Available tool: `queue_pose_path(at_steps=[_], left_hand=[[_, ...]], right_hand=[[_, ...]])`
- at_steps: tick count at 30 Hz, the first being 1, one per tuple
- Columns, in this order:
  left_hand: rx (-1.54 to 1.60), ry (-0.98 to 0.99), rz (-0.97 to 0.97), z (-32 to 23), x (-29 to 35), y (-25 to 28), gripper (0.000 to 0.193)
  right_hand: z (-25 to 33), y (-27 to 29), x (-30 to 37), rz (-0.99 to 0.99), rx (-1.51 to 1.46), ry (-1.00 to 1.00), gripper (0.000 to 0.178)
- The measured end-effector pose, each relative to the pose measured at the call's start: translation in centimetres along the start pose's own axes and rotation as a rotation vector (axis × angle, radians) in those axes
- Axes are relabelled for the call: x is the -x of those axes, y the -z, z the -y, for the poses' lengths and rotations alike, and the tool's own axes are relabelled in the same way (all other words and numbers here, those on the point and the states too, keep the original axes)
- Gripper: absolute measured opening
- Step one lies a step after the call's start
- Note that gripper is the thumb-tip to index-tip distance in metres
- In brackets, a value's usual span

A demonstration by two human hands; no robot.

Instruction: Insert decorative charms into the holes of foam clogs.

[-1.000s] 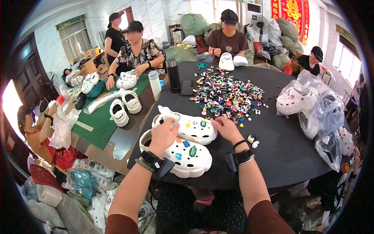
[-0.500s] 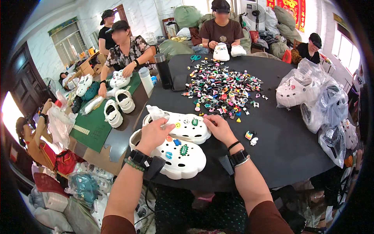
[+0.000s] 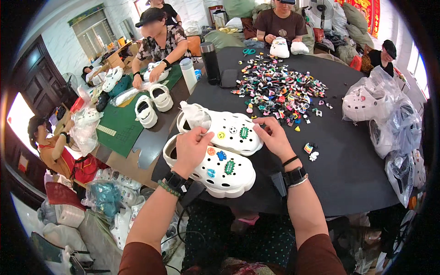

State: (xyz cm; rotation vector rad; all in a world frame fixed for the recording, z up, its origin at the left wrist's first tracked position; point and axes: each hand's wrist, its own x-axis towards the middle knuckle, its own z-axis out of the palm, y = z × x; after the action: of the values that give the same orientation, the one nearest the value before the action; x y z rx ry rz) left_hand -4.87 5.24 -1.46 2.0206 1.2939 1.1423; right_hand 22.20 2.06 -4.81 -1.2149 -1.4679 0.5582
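Two white clogs lie side by side on the black table before me. The far clog (image 3: pixel 250 144) has yellow, black-and-white and green charms on its upper, and crumpled white paper (image 3: pixel 194 114) in its opening. Orange, blue and green charms sit on the near clog (image 3: pixel 238 176). My left hand (image 3: pixel 193 146) reaches over the near clog, its fingers closed at the side of the far one. At the far clog's toe, my right hand (image 3: pixel 275 138) grips the edge between thumb and fingers. Right of it lie a rainbow charm (image 3: pixel 308 148) and a white charm (image 3: pixel 314 156).
A heap of colourful charms (image 3: pixel 279 89) covers the table beyond the clogs. Bagged clogs (image 3: pixel 366 103) stand at the right edge. A black tumbler (image 3: pixel 210 64) and a white bottle (image 3: pixel 188 74) stand at the left. Several people work around the room.
The view has shifted, so the table and its things appear farther right and slightly higher. Both hands remain at the far clog.
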Motion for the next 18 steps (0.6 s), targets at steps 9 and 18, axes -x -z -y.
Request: queue_pose_path(at_steps=[9,18], left_hand=[[-0.063,-0.039,-0.016,-1.1,0.3,0.2,0.023],[-0.246,-0.026,0.080,-2.4,-0.1,1.0,0.022]], right_hand=[[-0.1,0.1,-0.1,0.029,-0.008,-0.022,0.028],[-0.8,0.0,-0.4,0.019,-0.020,0.002,0.028]])
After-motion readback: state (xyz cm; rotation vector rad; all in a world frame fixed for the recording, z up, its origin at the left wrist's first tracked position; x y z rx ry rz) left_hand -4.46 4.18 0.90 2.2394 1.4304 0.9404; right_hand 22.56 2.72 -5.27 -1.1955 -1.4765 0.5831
